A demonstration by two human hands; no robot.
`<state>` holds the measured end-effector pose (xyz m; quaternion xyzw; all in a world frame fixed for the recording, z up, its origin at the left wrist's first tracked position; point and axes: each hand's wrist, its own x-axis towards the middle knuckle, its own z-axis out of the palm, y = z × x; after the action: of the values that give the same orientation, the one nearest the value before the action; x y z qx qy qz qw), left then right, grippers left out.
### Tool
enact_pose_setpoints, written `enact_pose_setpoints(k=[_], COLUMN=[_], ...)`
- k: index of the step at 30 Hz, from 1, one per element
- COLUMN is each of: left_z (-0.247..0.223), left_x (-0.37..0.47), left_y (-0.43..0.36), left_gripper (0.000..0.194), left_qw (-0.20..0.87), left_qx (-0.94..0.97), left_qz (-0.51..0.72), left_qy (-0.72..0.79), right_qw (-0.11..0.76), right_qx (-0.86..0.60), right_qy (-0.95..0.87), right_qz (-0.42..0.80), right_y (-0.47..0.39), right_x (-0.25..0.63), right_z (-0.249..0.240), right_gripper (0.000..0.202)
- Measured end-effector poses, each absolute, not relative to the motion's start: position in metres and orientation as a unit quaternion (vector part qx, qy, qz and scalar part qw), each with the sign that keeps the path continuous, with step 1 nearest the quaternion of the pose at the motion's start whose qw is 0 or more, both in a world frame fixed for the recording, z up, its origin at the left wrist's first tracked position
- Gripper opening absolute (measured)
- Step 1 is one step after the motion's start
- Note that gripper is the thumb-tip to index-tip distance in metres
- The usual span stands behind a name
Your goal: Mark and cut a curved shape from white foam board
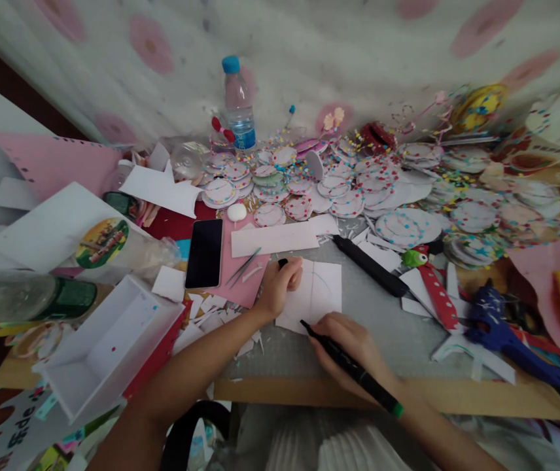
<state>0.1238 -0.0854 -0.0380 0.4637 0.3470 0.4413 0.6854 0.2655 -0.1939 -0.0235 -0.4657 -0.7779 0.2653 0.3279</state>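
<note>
A white square of paper with a faint curved line and a crease lies on the grey work surface. My left hand rests on its left part, fingers curled round a small black object, probably a pen cap. In my right hand is a black marker with a green end, its tip at the paper's lower edge. Just above the paper lies a white strip; tweezers sit on pink paper to the left. A thick black pen-like tool lies to the right.
Many decorated paper discs crowd the back, beside a water bottle. At left are a phone, a white box and a plastic bottle. A blue glue gun and red dotted scissors or cutter lie at right.
</note>
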Motion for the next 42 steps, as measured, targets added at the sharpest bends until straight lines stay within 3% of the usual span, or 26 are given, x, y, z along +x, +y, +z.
enact_pose_setpoints(k=[3,15,42], left_z=[-0.036,-0.034,-0.03], left_x=[0.123,0.121,0.121], left_y=[-0.086,-0.087,-0.087], left_gripper=[0.046,0.048,0.05], left_qw=[0.681,0.669,0.679], left_qx=[0.479,0.514,0.509], left_qz=[0.432,0.41,0.394], left_qy=[0.348,0.347,0.354], right_qw=[0.295,0.3,0.276], right_qx=[-0.454,-0.465,-0.486], right_qy=[-0.799,-0.754,-0.754], right_qz=[0.261,0.355,0.345], right_y=[-0.19,-0.188,-0.187], right_x=[0.266,0.285,0.289], right_z=[-0.02,-0.024,-0.028], right_gripper=[0.012,0.013,0.017])
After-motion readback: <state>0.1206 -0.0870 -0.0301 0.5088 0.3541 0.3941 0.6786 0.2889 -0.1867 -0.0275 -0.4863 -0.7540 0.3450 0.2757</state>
